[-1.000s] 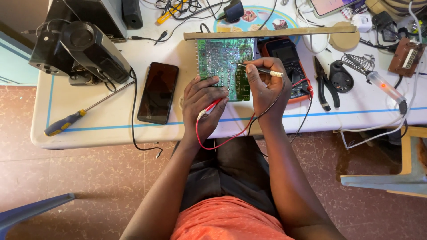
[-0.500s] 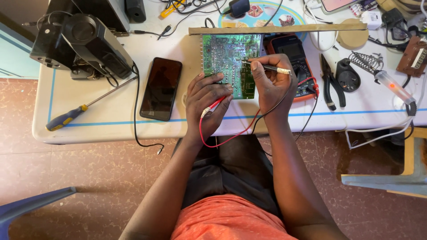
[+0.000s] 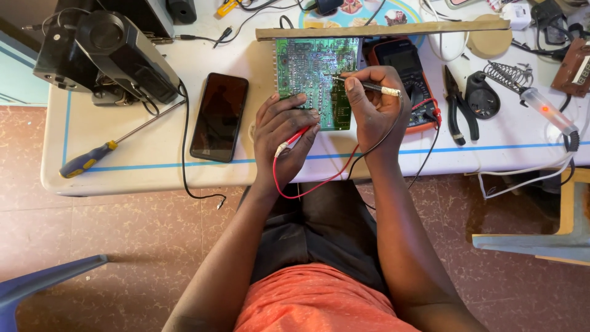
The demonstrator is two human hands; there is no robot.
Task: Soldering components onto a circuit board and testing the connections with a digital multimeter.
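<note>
Both hands work with a closed grip on a test probe. Left hand (image 3: 284, 136) pinches the red probe (image 3: 294, 140) between thumb and fingers, its tip pressed to the green circuit board (image 3: 310, 71); the fingertips hide exactly where it lands. Right hand (image 3: 373, 101) pinches the black probe (image 3: 369, 87), its fine point touching the board near the middle. The board lies flat on the white tabletop (image 3: 153, 166), its lower right corner hidden under the right hand. Behind that hand sits an orange multimeter (image 3: 405, 64), mostly covered. Red and black leads loop off the tabletop edge over the lap. A dark phone (image 3: 219, 117) lies left of the board; pliers (image 3: 456, 104) lie to the right.
</note>
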